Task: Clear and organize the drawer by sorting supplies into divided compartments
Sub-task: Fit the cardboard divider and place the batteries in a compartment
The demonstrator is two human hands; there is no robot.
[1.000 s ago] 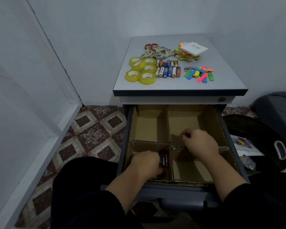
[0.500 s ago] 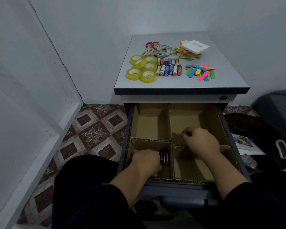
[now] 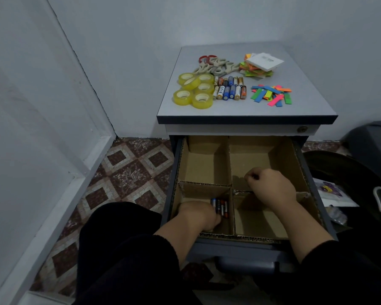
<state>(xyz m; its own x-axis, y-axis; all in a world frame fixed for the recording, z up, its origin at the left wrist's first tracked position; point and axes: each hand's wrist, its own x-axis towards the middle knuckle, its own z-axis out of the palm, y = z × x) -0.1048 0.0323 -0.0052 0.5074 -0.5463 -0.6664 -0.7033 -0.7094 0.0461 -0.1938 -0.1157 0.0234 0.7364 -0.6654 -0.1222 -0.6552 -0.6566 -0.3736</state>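
Open drawer (image 3: pixel 312 194): pulled out from a grey cabinet, lined with a cardboard divider (image 3: pixel 231 170) forming four compartments, two far and two near.

Near-left compartment: a small group of batteries (image 3: pixel 220 206) lying side by side against its right wall. Left hand (image 3: pixel 199 214) is lowered into this compartment, fingers curled downward, just beside and touching the batteries; whether it actually grips any cannot be told, as the fingertips are hidden.

Right hand (image 3: pixel 271 187): rests over the cross-wall between the far-right and near-right compartments, fingers curled in a loose fist, thumb and forefinger pinched together at the far side. Something small may sit in that pinch; too small to identify.

Far-left compartment: bare cardboard floor showing.

Cabinet surface (image 3: pixel 246 111), items from left to right:
- Yellow tape rolls (image 3: pixel 194 90), clustered near the left edge, some leaning on others.
- Scissors (image 3: pixel 216 66), several pairs heaped behind the tape, one with red handles.
- Loose batteries (image 3: pixel 229 89), laid in two rough rows just beside the tape.
- Sticky notes (image 3: pixel 259 67), a mixed-colour stack at the far right, white pad on top.
- Coloured strips (image 3: pixel 272 94), scattered pile in front of the notes.

Floor: patterned brown and white tile. Dark sleeves cover both forearms.
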